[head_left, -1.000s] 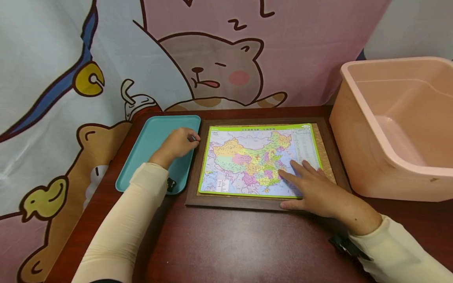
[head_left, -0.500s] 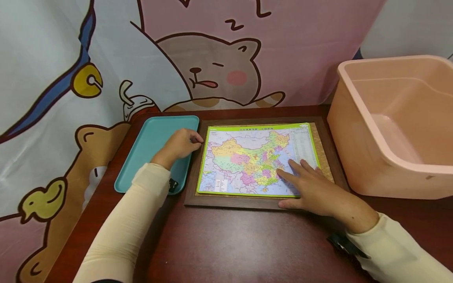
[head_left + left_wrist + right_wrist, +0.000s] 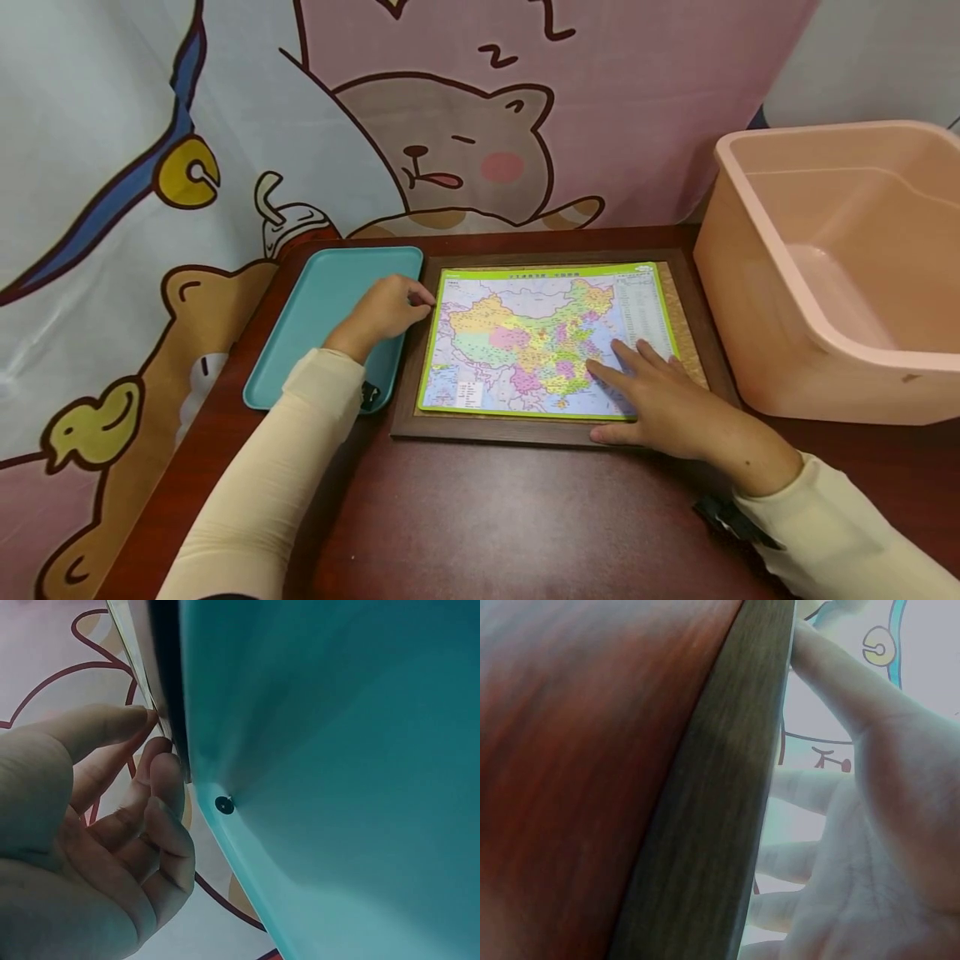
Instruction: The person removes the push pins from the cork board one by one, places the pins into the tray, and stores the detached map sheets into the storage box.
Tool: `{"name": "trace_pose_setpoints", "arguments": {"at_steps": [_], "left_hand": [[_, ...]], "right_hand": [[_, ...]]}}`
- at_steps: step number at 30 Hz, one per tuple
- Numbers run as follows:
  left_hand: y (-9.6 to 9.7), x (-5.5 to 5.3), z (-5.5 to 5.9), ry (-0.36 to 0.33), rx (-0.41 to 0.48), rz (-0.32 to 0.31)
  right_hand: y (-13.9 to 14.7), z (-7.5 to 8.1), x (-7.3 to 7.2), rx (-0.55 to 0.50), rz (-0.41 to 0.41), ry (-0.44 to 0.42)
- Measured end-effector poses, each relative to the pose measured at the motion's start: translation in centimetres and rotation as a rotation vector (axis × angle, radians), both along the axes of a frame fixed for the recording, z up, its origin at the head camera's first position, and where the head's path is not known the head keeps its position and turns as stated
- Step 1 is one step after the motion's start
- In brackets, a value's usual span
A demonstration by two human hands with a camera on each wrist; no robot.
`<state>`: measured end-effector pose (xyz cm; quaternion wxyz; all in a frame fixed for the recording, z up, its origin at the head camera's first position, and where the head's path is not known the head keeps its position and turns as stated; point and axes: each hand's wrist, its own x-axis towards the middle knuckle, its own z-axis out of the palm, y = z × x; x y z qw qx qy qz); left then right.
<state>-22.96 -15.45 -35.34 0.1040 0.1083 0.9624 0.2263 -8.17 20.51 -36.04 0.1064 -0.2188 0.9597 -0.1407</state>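
A printed map sheet (image 3: 517, 342) with a green border lies inside a brown wooden frame (image 3: 510, 429) on the table. My left hand (image 3: 382, 312) reaches over the teal tray (image 3: 315, 333) to the map's left edge. Its thumb (image 3: 127, 720) and index fingertip meet there and pinch the edge. My right hand (image 3: 667, 408) rests with spread fingers on the lower right of the map, its thumb on the front bar of the wooden frame. In the right wrist view the thumb (image 3: 840, 671) lies along the frame's edge.
Right of the frame stands a large pink bin (image 3: 765, 333), close to its side. A small round black thing (image 3: 225, 804) is in the tray. Behind the dark red table (image 3: 480, 517) hangs a cartoon-printed cloth (image 3: 480, 158).
My left hand has moved slightly right, from over the tray and frame side to the map's left edge. The right hand stays on the map and frame.
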Motion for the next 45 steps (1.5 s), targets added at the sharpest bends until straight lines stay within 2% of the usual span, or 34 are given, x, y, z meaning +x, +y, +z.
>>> {"name": "trace_pose_setpoints", "arguments": {"at_steps": [14, 21, 28, 45], "left_hand": [[0.25, 0.25, 0.04, -0.016, 0.004, 0.005], [0.39, 0.28, 0.1, -0.039, 0.0, 0.031], [0.71, 0.64, 0.48, -0.08, 0.032, 0.031], [0.83, 0.69, 0.38, -0.101, 0.098, 0.021]], "right_hand": [[-0.01, -0.11, -0.02, 0.004, 0.003, 0.012], [0.04, -0.08, -0.03, 0.001, -0.001, 0.003], [0.15, -0.16, -0.03, 0.002, -0.007, 0.0], [0.05, -0.25, -0.13, 0.007, 0.006, 0.016]]}}
